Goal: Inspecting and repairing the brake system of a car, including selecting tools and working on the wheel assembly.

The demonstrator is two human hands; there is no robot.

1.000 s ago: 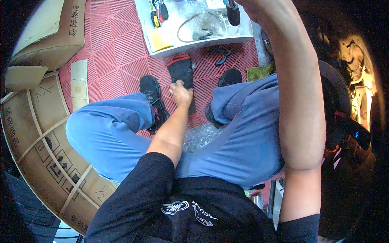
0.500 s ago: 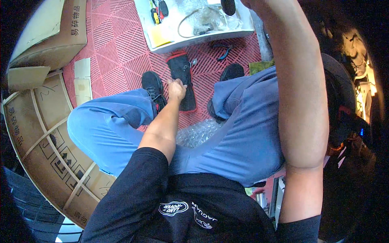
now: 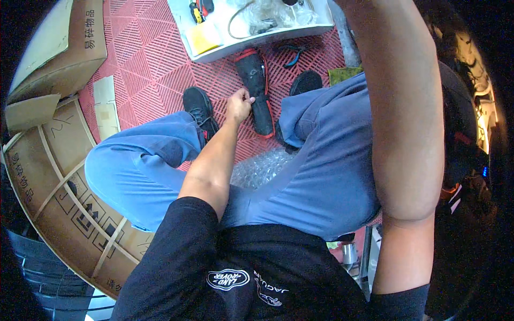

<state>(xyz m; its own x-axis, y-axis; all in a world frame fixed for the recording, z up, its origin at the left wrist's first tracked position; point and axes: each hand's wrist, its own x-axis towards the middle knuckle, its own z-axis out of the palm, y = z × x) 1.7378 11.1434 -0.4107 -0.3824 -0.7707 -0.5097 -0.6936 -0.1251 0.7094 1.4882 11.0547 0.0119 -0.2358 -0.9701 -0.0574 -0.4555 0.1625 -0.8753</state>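
Observation:
A black fabric roll [image 3: 251, 75] with red edging lies on the red floor between my feet. A narrow strap [image 3: 261, 99] crosses its middle. My left hand [image 3: 240, 105] is closed at the roll's left side, its fingertips pinching the strap where it crosses. My right arm stretches up past the top edge of the picture, so the right hand is out of sight. Just beyond the roll lies a pair of blue-handled pliers [image 3: 292, 56].
A white tray [image 3: 257, 41] at the top holds screwdrivers [image 3: 199, 9], a yellow pad [image 3: 205, 38] and clear plastic wrap. Bubble wrap [image 3: 262, 167] lies between my legs. Cardboard boxes [image 3: 69, 59] and stacked tyres [image 3: 45, 273] stand at the left. A metal can [image 3: 349, 252] is by my right hip.
The black fabric, flatter before, is now a narrower roll and sits farther right. My left hand has shifted slightly right and away from me. My right hand has left the picture's top edge.

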